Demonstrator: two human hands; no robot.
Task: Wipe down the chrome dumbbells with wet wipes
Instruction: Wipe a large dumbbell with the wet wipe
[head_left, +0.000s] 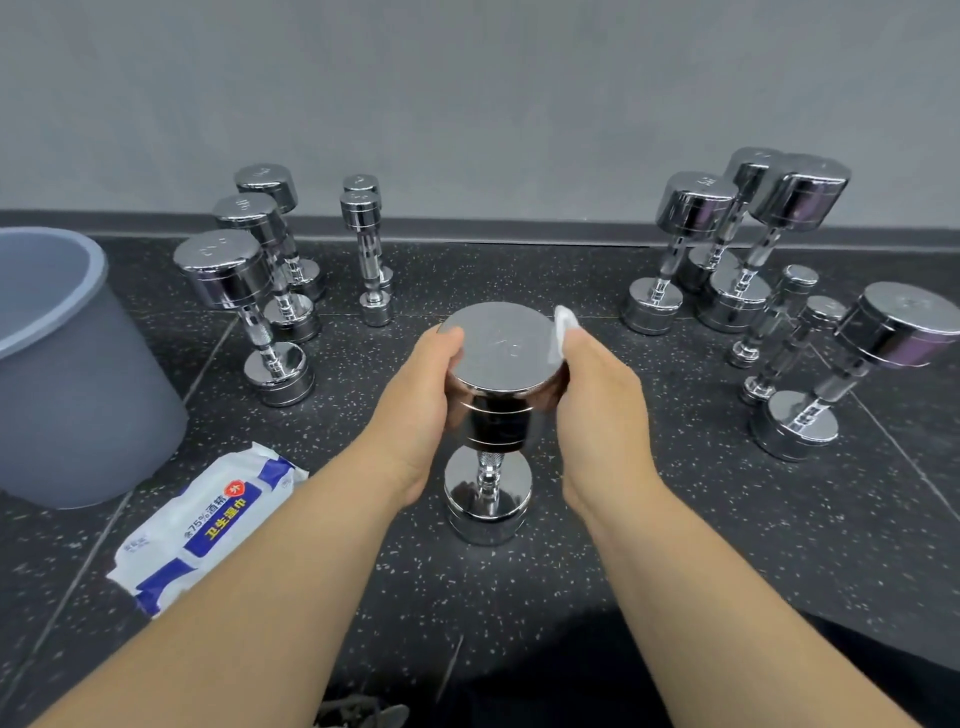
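- Bin first, a big grey one at the left edge of the frame, standing on the dark speckled floor.
- Just below and right of it, a white and blue wipes pack lies flat, partly under the left forearm.
- Upper left: three chunky chrome dumbbells stand on end in a row, with a skinny pair a bit further right, near the wall.
- Left hand, centre frame, grips the left side of the top head of the middle dumbbell, with the thumb hooked over the rim and the fingers curled round the side.
- That dumbbell is upright on the floor, dead centre, between both hands.
- A wet wipe pokes up white at the head's right rim.
- Right hand holds the wipe against that side, thumb pinning it. The other fingers wrap behind the head, so I can't see them.
- Upper right: another bunch of upright dumbbells, some fat and two slim, and one big one at the far right edge.
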